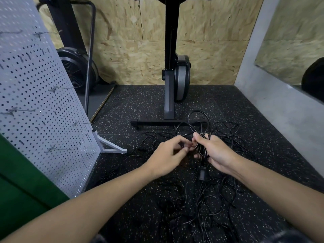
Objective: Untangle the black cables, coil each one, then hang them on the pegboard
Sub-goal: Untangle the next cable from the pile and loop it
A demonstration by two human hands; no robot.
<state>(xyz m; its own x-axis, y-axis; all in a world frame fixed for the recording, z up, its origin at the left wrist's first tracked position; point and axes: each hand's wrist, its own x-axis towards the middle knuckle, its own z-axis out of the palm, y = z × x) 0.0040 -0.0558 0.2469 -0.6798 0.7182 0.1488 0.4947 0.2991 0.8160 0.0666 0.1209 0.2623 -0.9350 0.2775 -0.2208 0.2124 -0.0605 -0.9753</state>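
Black cables (206,206) lying tangled on floor (140,106), near and right. Right hand (216,153) gripping upright loop bundle (199,118), plug (202,174) hanging below; left hand (167,155) pinching strand (186,147) just left of it. Pegboard (40,106) standing well left, nearer left hand.

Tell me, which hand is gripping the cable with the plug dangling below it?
The right hand: its fingers curl round the looped black cable, and the plug hangs just beneath it. The left hand only pinches the same cable alongside.
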